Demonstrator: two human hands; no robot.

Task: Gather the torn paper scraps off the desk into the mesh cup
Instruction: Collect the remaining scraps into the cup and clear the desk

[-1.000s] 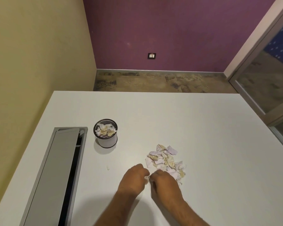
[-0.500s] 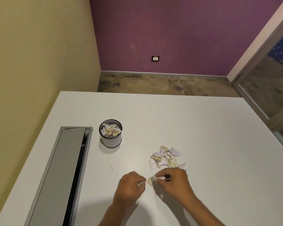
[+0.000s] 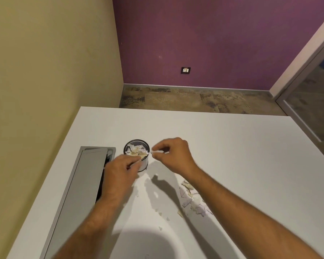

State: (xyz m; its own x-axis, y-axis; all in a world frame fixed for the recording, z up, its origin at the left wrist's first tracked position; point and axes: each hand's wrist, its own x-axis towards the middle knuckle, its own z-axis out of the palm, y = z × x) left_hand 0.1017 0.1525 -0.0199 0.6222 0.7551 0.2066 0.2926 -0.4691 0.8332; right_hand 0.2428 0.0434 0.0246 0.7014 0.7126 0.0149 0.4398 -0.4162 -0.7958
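The black mesh cup (image 3: 137,144) stands on the white desk (image 3: 232,156), filled with torn scraps. My left hand (image 3: 120,171) is at the cup's near-left rim, fingers pinched on a small beige paper scrap (image 3: 137,159) at the rim. My right hand (image 3: 173,156) hovers just right of the cup, thumb and forefinger pinching a small white scrap (image 3: 153,151). A pile of torn paper scraps (image 3: 192,200) lies on the desk under my right forearm, partly hidden by it. A few tiny scraps (image 3: 160,214) lie loose nearer me.
A grey cable-tray lid (image 3: 79,193) with a dark slot runs along the desk's left side, close to the cup. A yellow wall borders the left; the desk's far edge drops to a patterned floor.
Both hands have moved from the scrap pile up and left to the mesh cup, each carrying a pinched scrap. The camera has tilted closer.
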